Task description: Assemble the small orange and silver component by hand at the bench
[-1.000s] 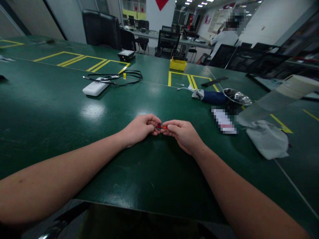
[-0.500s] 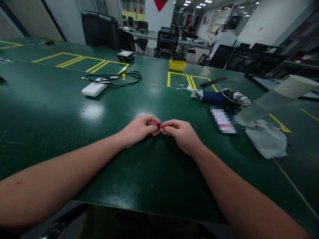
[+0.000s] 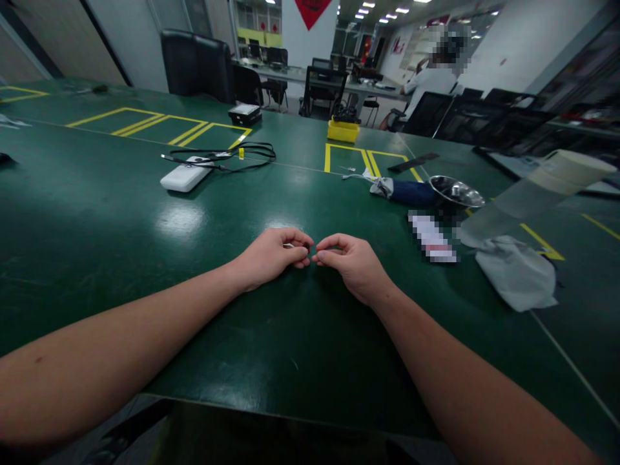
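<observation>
Just above the green table, my left hand pinches a tiny dark piece between thumb and fingers. Most of that piece is covered by the fingertips, so its kind does not show. Close by on the right, my right hand has its thumb and fingers pressed together. Whatever it holds, if anything, is hidden. A narrow gap separates the two sets of fingertips.
A white power bank with a black cable lies at the left. To the right are a phone, a blue pouch, a metal bowl, a tilted clear bottle and a grey cloth. Farther back stands a yellow bin.
The red and orange bits that showed between the fingertips are now mostly out of sight. The hands have shifted only slightly, and the whole view has tipped up a little.
</observation>
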`<action>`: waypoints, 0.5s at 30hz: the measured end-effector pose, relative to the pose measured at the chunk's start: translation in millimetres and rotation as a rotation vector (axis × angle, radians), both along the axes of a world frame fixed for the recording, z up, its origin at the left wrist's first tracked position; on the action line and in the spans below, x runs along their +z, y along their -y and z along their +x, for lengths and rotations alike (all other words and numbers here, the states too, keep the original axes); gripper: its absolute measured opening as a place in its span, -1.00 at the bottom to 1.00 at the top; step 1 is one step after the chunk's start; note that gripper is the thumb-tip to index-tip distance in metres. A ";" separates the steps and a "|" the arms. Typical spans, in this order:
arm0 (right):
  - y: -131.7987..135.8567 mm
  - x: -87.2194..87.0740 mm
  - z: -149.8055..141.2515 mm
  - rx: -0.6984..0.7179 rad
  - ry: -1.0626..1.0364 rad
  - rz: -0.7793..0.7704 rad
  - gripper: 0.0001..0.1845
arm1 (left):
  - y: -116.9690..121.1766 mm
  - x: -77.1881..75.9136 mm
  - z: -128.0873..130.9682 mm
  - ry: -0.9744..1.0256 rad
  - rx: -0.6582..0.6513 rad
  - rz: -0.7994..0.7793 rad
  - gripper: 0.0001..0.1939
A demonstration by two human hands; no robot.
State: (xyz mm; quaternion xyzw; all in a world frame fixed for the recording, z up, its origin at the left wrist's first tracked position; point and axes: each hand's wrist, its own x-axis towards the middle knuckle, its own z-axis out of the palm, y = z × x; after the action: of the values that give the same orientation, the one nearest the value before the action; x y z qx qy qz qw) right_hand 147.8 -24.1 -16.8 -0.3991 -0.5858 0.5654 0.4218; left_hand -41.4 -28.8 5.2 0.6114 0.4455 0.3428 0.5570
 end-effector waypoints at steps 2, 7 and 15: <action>-0.1 0.6 -0.3 -0.003 0.009 -0.014 -0.79 | 0.0 -0.2 -0.2 0.028 -0.010 -0.024 -0.72; -0.4 4.4 -1.6 0.021 -0.081 -0.103 -0.75 | -0.7 -1.2 -1.3 0.027 -0.012 -0.038 -0.72; -1.2 4.9 -0.9 0.034 -0.173 -0.166 -0.67 | -1.5 -1.2 0.1 0.116 0.031 -0.122 -0.74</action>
State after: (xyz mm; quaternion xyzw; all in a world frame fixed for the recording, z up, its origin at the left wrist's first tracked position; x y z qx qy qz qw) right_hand 146.9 -22.9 -11.9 -0.3724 -0.5053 0.6513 0.4264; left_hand -41.4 -27.3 4.0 0.5486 0.4418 0.3583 0.6128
